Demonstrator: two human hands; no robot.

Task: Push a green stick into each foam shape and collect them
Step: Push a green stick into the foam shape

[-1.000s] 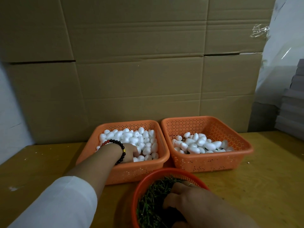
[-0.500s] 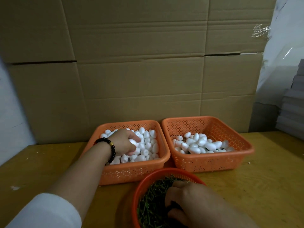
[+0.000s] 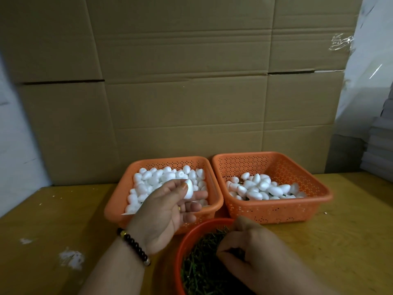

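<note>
A: Where was the left hand (image 3: 168, 211)?

B: Raised over the near rim of the left basket (image 3: 119, 201), palm up; thumb and forefinger pinched one white foam egg (image 3: 188, 189); the other fingers lay loosely curled below it, and something white showed behind them, too little to name; a dark bead bracelet (image 3: 134, 245) circled the wrist.

A: And the right hand (image 3: 251, 254)?

B: Just in front of the left basket, down in the round red bowl (image 3: 187, 237); its fingers were curled with the tips drawn together over the green sticks (image 3: 200, 265); whether they pinched a stick I could not tell, since the knuckles hid the tips; the forearm ran out of the bottom edge.

A: How much of the bowl showed?

B: Only its far half; the near part was cut off by the frame and covered by the hand; the sticks were a dark tangle, no single one clear.

A: The foam?

B: The left basket held a full heap of foam shapes (image 3: 161, 179), its near part hidden by the left hand; the right basket (image 3: 297, 179), touching or nearly touching the left basket's right side, held a smaller pile (image 3: 263, 188) with bits of green between the pieces, too dim to make out.

A: Around them?

B: Both stood on a yellow table (image 3: 350, 231); cardboard (image 3: 191, 92) rose just behind the left basket; white crumbs (image 3: 71, 259) lay on the table well to its left; far to its right a grey stack (image 3: 380, 150) was cut by the edge.
</note>
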